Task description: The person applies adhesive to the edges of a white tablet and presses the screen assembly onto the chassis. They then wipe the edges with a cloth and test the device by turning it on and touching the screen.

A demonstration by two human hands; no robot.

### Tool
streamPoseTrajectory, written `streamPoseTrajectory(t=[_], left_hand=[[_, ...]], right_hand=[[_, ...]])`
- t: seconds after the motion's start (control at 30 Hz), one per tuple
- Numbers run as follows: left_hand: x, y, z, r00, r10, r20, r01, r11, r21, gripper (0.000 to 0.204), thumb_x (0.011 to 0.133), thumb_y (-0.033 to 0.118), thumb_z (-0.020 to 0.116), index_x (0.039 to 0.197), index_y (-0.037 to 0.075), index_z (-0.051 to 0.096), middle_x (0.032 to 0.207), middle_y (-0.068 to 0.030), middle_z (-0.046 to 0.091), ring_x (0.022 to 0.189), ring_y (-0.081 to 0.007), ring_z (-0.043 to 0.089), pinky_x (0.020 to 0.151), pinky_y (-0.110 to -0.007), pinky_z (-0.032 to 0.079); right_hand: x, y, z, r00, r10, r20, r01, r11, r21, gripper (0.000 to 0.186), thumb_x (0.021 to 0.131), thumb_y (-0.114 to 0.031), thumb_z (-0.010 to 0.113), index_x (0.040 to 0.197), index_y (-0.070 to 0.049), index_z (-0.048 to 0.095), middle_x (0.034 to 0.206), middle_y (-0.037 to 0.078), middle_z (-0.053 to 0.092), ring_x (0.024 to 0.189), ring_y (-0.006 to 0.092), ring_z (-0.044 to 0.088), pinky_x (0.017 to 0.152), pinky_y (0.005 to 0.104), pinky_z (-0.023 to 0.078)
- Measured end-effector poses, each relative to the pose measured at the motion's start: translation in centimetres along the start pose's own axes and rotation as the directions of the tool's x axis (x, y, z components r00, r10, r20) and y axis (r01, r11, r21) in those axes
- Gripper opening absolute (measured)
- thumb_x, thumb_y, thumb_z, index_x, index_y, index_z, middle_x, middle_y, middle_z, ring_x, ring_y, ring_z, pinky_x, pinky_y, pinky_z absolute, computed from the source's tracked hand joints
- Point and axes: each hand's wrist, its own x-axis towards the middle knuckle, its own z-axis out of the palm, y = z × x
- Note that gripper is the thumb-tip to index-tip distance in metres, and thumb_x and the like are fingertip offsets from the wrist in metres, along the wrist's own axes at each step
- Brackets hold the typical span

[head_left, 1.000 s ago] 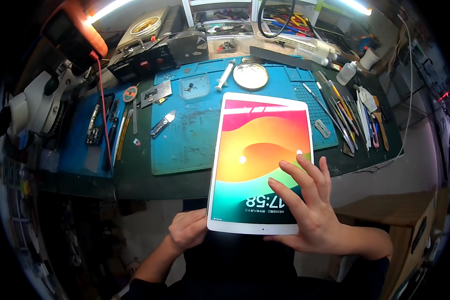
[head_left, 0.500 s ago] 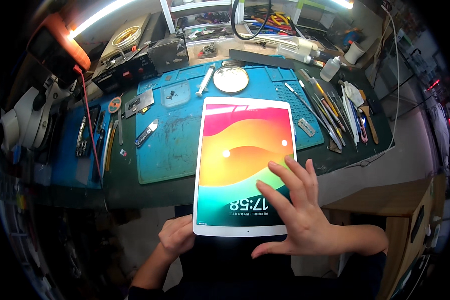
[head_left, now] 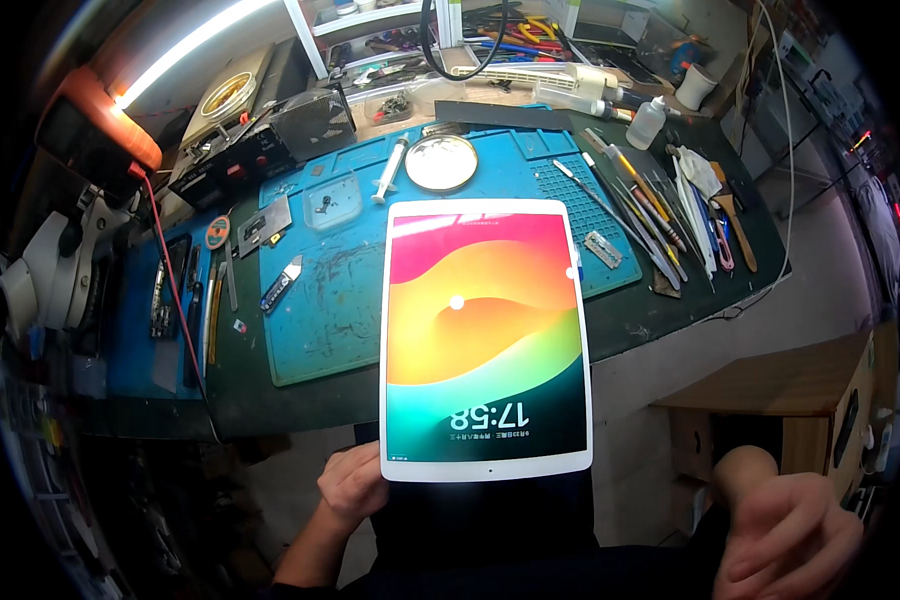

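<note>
A white-framed tablet (head_left: pixel 485 340) is held up over the front of the bench, its lit lock screen upside down to me, with a wavy wallpaper in pink, orange and green. My left hand (head_left: pixel 353 482) grips its lower left edge; the fingertips behind it are hidden. Two bright light spots reflect on the glass. My right hand (head_left: pixel 790 535) is away from the tablet at the lower right, its fingers curled together, and I see nothing in it.
Behind the tablet lies a blue work mat (head_left: pixel 320 330) with a syringe (head_left: pixel 390 170), a round tin (head_left: pixel 441 163) and a utility knife (head_left: pixel 282 284). Tweezers and brushes (head_left: pixel 660 205) lie at the right, beside a squeeze bottle (head_left: pixel 646 123). An orange-cased meter (head_left: pixel 100 130) stands at the left.
My right hand has left the front of the screen, moved to the lower right, and its spread fingers have curled. My left hand still holds the tablet. The view has shifted slightly.
</note>
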Motion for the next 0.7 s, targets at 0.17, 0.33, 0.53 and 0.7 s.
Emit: streamPoseTrajectory(t=[0.17, 0.33, 0.53, 0.7], left_hand=[[0.2, -0.1, 0.1, 1.0, 0.027, -0.008, -0.027, 0.999, -0.03, 0.018, 0.084, -0.002, 0.071, 0.101, 0.002, 0.068, 0.093, -0.0187, 0.076, 0.074, -0.0282, 0.075, 0.064, -0.033, 0.059], [0.4, 0.1, 0.0, 0.999, 0.037, -0.017, -0.037, 0.999, -0.033, 0.023, 0.081, -0.006, 0.071, 0.104, -0.002, 0.07, 0.096, -0.0204, 0.076, 0.076, -0.0281, 0.076, 0.062, -0.032, 0.061], [0.5, -0.1, 0.2, 0.999, 0.032, -0.033, -0.035, 0.996, -0.084, 0.023, 0.08, -0.008, 0.07, 0.102, -0.002, 0.071, 0.095, -0.0197, 0.075, 0.075, -0.0274, 0.076, 0.064, -0.032, 0.061], [0.3, 0.2, 0.0, 0.999, 0.024, -0.03, -0.026, 0.998, -0.056, 0.025, 0.078, -0.009, 0.07, 0.102, -0.002, 0.071, 0.094, -0.0189, 0.075, 0.074, -0.0268, 0.075, 0.063, -0.032, 0.062]], right_hand=[[0.4, 0.2, -2.2, 0.972, -0.03, 0.231, -0.006, 0.988, 0.155, 0.039, 0.095, -0.004, 0.067, 0.128, -0.025, 0.062, 0.101, 0.004, 0.059, 0.084, 0.0177, 0.058, 0.065, 0.0309, 0.049], [0.9, 1.2, 0.1, 0.987, -0.031, 0.16, 0.03, 1.0, 0.007, 0.045, 0.094, -0.006, 0.067, 0.132, -0.029, 0.061, 0.103, 0.004, 0.062, 0.084, 0.0179, 0.059, 0.066, 0.028, 0.051], [-0.5, 0.4, 0.1, 0.997, -0.018, 0.081, 0.012, 0.997, 0.076, 0.037, 0.096, -0.017, 0.066, 0.132, -0.026, 0.061, 0.1, 0.005, 0.063, 0.084, 0.0196, 0.059, 0.066, 0.0322, 0.053], [-2.6, 4.4, -2.9, 0.949, -0.244, 0.198, 0.245, 0.969, 0.019, 0.031, 0.092, -0.025, 0.075, 0.122, -0.022, 0.068, 0.107, -0.003, 0.067, 0.091, 0.015, 0.063, 0.067, 0.028, 0.057]])
